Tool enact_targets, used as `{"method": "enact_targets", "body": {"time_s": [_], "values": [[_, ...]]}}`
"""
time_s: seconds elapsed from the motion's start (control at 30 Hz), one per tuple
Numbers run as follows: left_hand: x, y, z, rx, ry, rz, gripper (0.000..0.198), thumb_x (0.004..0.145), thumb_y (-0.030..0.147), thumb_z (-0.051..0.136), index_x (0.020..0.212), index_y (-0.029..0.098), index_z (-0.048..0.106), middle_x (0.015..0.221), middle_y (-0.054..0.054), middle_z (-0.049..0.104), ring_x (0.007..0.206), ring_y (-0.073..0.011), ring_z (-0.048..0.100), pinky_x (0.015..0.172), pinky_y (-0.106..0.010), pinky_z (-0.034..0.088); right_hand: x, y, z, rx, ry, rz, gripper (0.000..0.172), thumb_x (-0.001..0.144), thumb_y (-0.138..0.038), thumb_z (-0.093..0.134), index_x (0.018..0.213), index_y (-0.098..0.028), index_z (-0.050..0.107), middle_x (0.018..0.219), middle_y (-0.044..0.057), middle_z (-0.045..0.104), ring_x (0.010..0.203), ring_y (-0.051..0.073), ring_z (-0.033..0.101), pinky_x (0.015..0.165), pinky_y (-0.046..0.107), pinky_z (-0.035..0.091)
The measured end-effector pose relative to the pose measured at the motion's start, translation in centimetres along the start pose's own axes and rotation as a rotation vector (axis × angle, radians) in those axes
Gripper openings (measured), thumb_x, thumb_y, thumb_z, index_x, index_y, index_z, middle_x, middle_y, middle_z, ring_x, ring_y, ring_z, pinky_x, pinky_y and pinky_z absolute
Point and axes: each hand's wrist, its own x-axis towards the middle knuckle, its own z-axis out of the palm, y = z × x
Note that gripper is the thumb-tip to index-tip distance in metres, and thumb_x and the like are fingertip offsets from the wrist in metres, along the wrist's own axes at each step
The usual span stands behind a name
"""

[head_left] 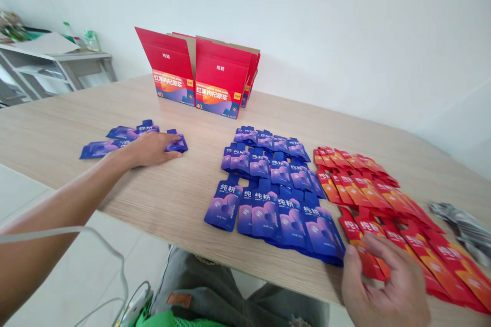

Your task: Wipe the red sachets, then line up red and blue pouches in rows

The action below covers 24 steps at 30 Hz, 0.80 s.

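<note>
My left hand (pixel 155 148) reaches over a small group of blue pouches (pixel 97 149) on the left of the table. Its thumb and fingertips are apart and touch one blue pouch (pixel 180 141). Rows of blue pouches (pixel 264 209) lie overlapping in the middle. To their right, red pouches (pixel 368 189) are laid out in similar rows. My right hand (pixel 383 281) is over the nearest red row, thumb and fingers apart, with no pouch clearly gripped; part of the row is hidden beneath it.
Red printed boxes (pixel 220 82) with raised flaps stand at the back of the wooden table (pixel 153 199). A striped cloth-like item (pixel 464 230) lies at the right. A white cable (pixel 115 253) crosses near my left arm. Another desk (pixel 57 56) holds items at the far left.
</note>
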Motion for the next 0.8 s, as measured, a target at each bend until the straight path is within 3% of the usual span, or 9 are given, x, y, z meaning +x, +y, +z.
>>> {"method": "enact_targets", "body": {"time_s": [0.27,0.47,0.63,0.7,0.8], "values": [[-0.1,1.7,-0.3,0.091,0.014,0.061,0.048,0.114,0.035,0.042,0.148,0.005,0.059,0.12,-0.015,0.08,0.094,-0.0235,0.073,0.092,-0.033,0.051,-0.3,0.1,-0.1,0.054,-0.005,0.022,0.03,0.096,-0.029,0.074,0.121,-0.013,0.07,0.112,0.019,0.074,0.107,0.035,0.07,0.098,0.051,0.054],[-1.5,2.4,0.6,-0.059,0.19,0.046,0.042,0.114,0.025,0.037,0.144,0.005,0.057,0.109,-0.008,0.078,0.093,-0.0196,0.07,0.095,-0.032,0.052,-0.2,0.3,0.0,0.074,-0.003,-0.034,0.03,0.095,-0.027,0.075,0.123,-0.015,0.068,0.114,0.017,0.074,0.109,0.033,0.07,0.099,0.051,0.055],[-2.9,2.4,1.1,-0.183,0.316,0.054,0.044,0.115,0.028,0.028,0.138,0.009,0.062,0.12,-0.007,0.075,0.1,-0.0198,0.071,0.1,-0.034,0.054,0.6,0.0,-0.4,0.087,0.004,-0.053,0.031,0.095,-0.028,0.074,0.123,-0.014,0.069,0.116,0.018,0.074,0.111,0.033,0.07,0.1,0.051,0.055],[-3.8,3.2,1.0,-0.18,0.384,0.083,0.041,0.114,0.026,0.032,0.137,0.011,0.062,0.125,-0.007,0.076,0.104,-0.0192,0.072,0.099,-0.033,0.056,1.1,-0.5,-0.4,0.11,0.014,-0.022,0.029,0.095,-0.029,0.075,0.12,-0.014,0.07,0.116,0.018,0.074,0.111,0.033,0.07,0.101,0.051,0.054],[-6.1,5.8,0.7,-0.181,0.588,0.194,0.035,0.11,0.02,0.042,0.138,0.015,0.062,0.135,-0.007,0.075,0.114,-0.0183,0.073,0.101,-0.031,0.058,1.9,-1.7,0.0,0.239,-0.041,0.055,0.024,0.096,-0.029,0.073,0.118,-0.017,0.071,0.112,0.014,0.074,0.101,0.029,0.072,0.095,0.047,0.057]]}}
